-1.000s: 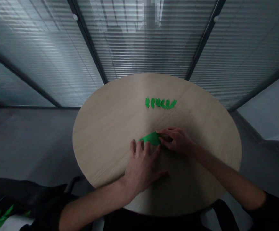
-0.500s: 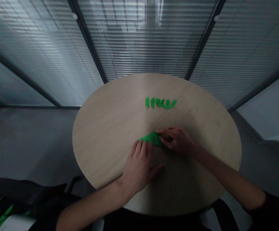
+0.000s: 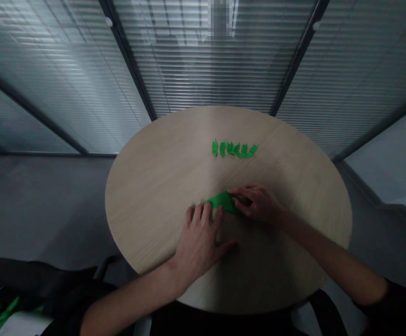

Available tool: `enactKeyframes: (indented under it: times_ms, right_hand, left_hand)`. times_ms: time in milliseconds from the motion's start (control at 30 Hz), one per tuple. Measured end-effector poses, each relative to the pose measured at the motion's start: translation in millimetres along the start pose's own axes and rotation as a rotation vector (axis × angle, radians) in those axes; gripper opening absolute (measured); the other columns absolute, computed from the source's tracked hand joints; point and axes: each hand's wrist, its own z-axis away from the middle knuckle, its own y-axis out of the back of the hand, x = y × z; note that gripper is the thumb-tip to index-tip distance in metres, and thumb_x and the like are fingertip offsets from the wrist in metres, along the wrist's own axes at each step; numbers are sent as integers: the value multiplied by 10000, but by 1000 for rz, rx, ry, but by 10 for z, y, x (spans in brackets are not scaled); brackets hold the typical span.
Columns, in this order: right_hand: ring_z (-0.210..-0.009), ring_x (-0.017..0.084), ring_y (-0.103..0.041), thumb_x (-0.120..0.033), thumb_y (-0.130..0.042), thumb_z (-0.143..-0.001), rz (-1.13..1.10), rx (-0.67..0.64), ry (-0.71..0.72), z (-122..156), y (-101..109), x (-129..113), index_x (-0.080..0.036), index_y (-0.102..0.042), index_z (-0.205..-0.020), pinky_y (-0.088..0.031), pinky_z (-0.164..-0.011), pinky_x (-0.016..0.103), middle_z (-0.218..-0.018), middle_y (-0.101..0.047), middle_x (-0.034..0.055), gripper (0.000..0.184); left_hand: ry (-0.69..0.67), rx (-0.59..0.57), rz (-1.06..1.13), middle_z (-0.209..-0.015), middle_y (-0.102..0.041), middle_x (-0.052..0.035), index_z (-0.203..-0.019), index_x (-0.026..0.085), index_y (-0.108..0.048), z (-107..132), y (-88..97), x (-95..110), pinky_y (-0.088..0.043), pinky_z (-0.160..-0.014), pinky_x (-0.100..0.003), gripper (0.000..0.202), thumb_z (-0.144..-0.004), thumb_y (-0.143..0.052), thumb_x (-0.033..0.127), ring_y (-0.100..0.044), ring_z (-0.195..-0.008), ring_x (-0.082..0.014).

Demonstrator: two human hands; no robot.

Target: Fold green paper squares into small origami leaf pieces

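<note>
A folded piece of green paper (image 3: 223, 201), roughly triangular, lies flat on the round wooden table (image 3: 154, 186) between my hands. My left hand (image 3: 199, 238) rests palm down with its fingers stretched out, the fingertips pressing on the paper's near left edge and the thumb pointing right. From the right, my right hand (image 3: 255, 201) has its fingers and thumb closed on the paper's right corner, holding it against the tabletop. Farther back sits a row of several small green folded paper pieces (image 3: 234, 149), touched by neither hand.
Glass partitions with blinds (image 3: 216, 74) stand right behind the table's far edge. At the lower left is a black chair (image 3: 38, 275), with green leaf-like pieces (image 3: 0, 312) and a white object (image 3: 24, 324) near it. Grey floor (image 3: 42, 210) surrounds the table.
My left hand has shifted slightly left along the paper's near edge, its fingers spreading a little. My right hand and the row of small pieces stay in place.
</note>
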Motion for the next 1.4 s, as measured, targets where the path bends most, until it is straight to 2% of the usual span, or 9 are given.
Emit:
enactKeyframes:
  times_ms: [133, 267, 400, 567, 733, 800, 1033, 1233, 1400]
  right_hand:
    - [-885, 233, -799, -245, -621, -967, -4, -10, -4, 0, 1, 6, -239, -754, -1235, -615, -851, 358, -1063, -841, 68, 300]
    - [-831, 225, -792, -218, -622, -952, -1, -22, -17, 10, -5, 21, -229, -751, -1266, -614, -857, 360, -999, -843, 73, 339]
    - [-863, 229, -801, -188, -618, -935, -10, -23, -29, 20, 1, 19, -227, -754, -1266, -620, -802, 333, -1063, -840, 86, 360]
    - [-935, 240, -811, -181, -582, -948, -95, 2, -47, 2, 39, -23, -213, -763, -1237, -622, -836, 338, -1138, -830, 89, 343]
    - [-734, 177, -778, -227, -596, -971, -143, 24, -164, -33, 92, -53, -215, -765, -1227, -589, -725, 267, -950, -841, 50, 307]
    - [-718, 168, -763, -230, -614, -961, -160, 36, -191, -44, 102, -53, -215, -754, -1239, -586, -736, 268, -934, -834, 39, 312]
    - [-1138, 246, -747, -182, -580, -955, -183, 4, -143, -69, 94, -41, -243, -720, -1166, -576, -995, 397, -1283, -761, 80, 261]
    - [-1093, 271, -720, -233, -620, -959, -86, -63, -248, -93, 109, -84, -208, -673, -1235, -569, -967, 430, -1278, -696, 115, 282]
    - [-1013, 262, -708, -255, -634, -962, -27, -109, -282, -110, 119, -106, -194, -670, -1220, -560, -899, 403, -1230, -676, 119, 267]
  left_hand:
    - [-13, -11, -1, -1170, -625, -167, -1340, 167, -648, -24, 13, -4, -506, -948, -550, 723, -871, -689, 715, -579, -1080, -369]
    - [1, -65, -7, -1171, -637, -180, -1242, 156, -687, -126, 74, -46, -522, -912, -533, 560, -971, -604, 639, -606, -1084, -382]
    - [13, -132, -21, -1210, -636, -172, -1309, 135, -633, -331, 158, -161, -530, -907, -479, 451, -1036, -582, 491, -623, -1107, -351]
    - [-22, -149, -7, -1171, -629, -158, -1215, 126, -632, -618, 171, -327, -541, -869, -434, 417, -1008, -636, 489, -625, -1093, -332]
    - [-90, -164, 22, -1124, -659, -129, -1134, 145, -619, -835, 98, -414, -543, -901, -434, 391, -971, -690, 493, -644, -1072, -309]
    - [-125, -157, 58, -1108, -664, -128, -1107, 148, -616, -889, 52, -446, -532, -915, -446, 381, -980, -669, 503, -642, -1062, -309]
    - [-235, -119, 222, -1050, -654, -116, -1077, 157, -609, -912, -89, -575, -516, -897, -460, 367, -999, -617, 515, -638, -980, -300]
    - [-218, -56, 284, -1175, -597, -154, -1243, 138, -623, -879, -153, -603, -527, -933, -488, 461, -976, -657, 512, -619, -1041, -319]
    - [-232, -43, 335, -1190, -598, -157, -1268, 139, -646, -871, -162, -585, -517, -970, -510, 445, -967, -687, 464, -588, -1106, -336]
